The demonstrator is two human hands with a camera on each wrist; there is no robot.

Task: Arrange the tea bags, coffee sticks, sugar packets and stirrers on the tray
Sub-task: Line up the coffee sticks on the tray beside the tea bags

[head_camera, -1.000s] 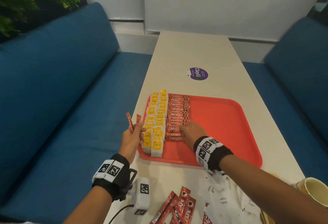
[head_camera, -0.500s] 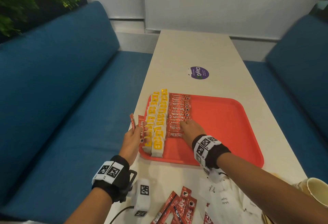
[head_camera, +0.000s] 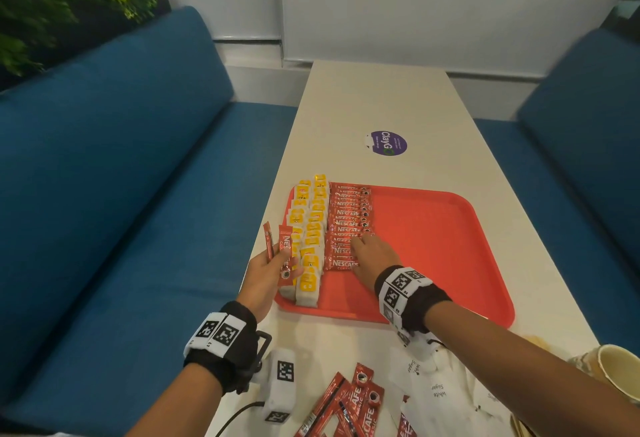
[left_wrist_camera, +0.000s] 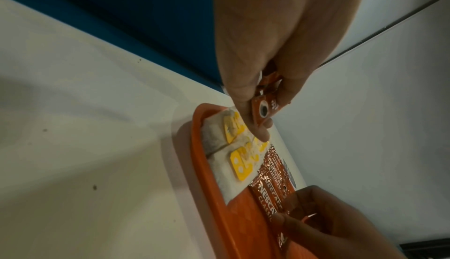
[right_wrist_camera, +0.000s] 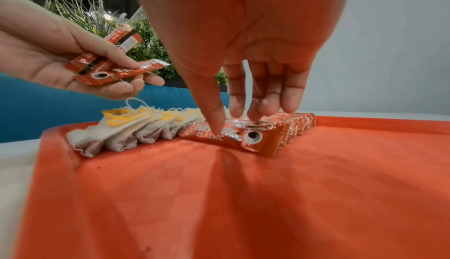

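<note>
While sticks [head_camera: 348, 225] left, tray's [head_camera: 433, 246] right bare.

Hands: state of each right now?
Left hand: gripping spare coffee sticks.
Right hand: open, fingertips pressing the tray's coffee stick row.

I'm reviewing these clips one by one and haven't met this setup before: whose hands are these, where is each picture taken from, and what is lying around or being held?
There is no machine: a person wears a head camera and one on each wrist. From the head view, the orange tray sits on a table, with rows of tea bags and coffee sticks on it. The left hand grips spare sticks. The right hand presses its fingertips on the nearest stick. Sugar packets and more sticks wait on the table.
</note>
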